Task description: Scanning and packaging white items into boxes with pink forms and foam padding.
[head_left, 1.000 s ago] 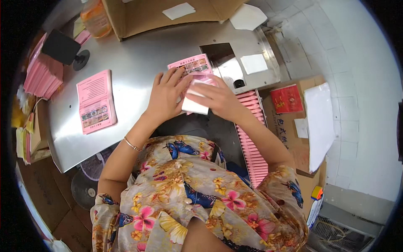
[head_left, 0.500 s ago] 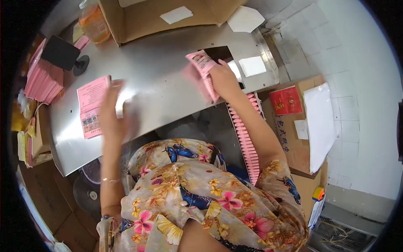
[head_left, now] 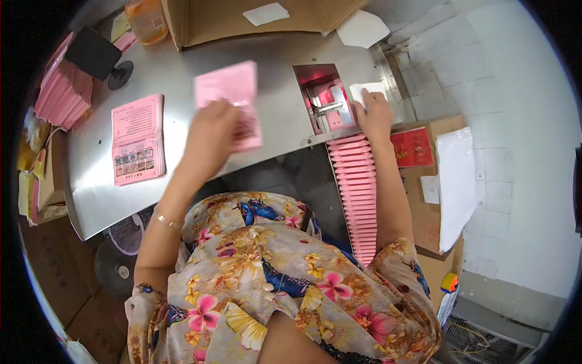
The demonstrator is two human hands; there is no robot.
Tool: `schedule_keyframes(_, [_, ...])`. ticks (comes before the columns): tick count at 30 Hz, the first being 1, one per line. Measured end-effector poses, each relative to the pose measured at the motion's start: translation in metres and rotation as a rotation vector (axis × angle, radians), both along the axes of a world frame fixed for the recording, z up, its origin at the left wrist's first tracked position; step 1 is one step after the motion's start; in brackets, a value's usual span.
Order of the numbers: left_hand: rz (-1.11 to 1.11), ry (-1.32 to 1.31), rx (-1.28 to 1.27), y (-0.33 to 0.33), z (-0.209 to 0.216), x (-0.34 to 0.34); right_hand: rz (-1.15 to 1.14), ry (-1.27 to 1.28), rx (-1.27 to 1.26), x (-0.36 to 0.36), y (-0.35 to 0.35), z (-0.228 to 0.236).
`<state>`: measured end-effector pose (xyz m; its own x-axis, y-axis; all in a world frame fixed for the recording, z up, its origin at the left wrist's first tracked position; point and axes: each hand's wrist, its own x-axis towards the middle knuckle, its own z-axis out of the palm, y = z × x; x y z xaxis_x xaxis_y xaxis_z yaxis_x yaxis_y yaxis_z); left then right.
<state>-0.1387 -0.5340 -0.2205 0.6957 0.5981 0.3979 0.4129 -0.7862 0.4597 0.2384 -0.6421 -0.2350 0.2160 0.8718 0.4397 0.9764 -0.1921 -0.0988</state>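
My left hand [head_left: 213, 130] is closed on a flat pink printed wrapper [head_left: 227, 82], holding it above the middle of the steel table; its edges are slightly blurred. To the left, a stack of the same pink printed wrappers [head_left: 138, 136] lies on the tabletop. At the right end, my right hand [head_left: 374, 115] has its thumb and curled fingers on the near edge of a small stack of folded white paper [head_left: 361, 90]. Just left of that hand, a rectangular opening [head_left: 303, 76] in the table shows a metal bar and pink and red surfaces inside.
Below the table's right end, a long row of pink packets [head_left: 356, 200] stands packed together. A cardboard box [head_left: 218, 36] sits at the back. A black stand [head_left: 94, 53], more pink stacks [head_left: 66, 91] and an orange jar [head_left: 145, 21] occupy the far left. White tiled wall [head_left: 491, 158] borders the right.
My left hand has swung right from the wrapper stack with a pink wrapper in it. The pink packet has left my right hand, which moved right onto the white paper, uncovering the opening.
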Motion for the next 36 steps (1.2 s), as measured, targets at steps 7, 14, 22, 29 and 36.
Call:
schedule_keyframes(7, [-0.06, 0.124, -0.079, -0.013, -0.017, 0.009, -0.001, 0.112, 0.034, -0.003, -0.002, -0.002])
schedule_keyframes(14, [0.127, 0.172, 0.171, -0.017, -0.029, -0.013, 0.007, -0.147, 0.056, 0.007, 0.004, -0.009])
schedule_keyframes(22, [0.149, 0.221, 0.159, -0.024, -0.038, -0.014, -0.057, 0.291, 0.026, 0.068, 0.01, -0.012])
schedule_keyframes(29, [0.174, 0.181, 0.214, -0.016, -0.044, 0.011, 0.5, 0.138, 0.385, -0.069, 0.003, 0.011])
schedule_keyframes(36, [0.057, 0.069, 0.121, -0.02, -0.032, 0.05, 0.524, -0.004, -0.041, -0.137, 0.046, -0.03])
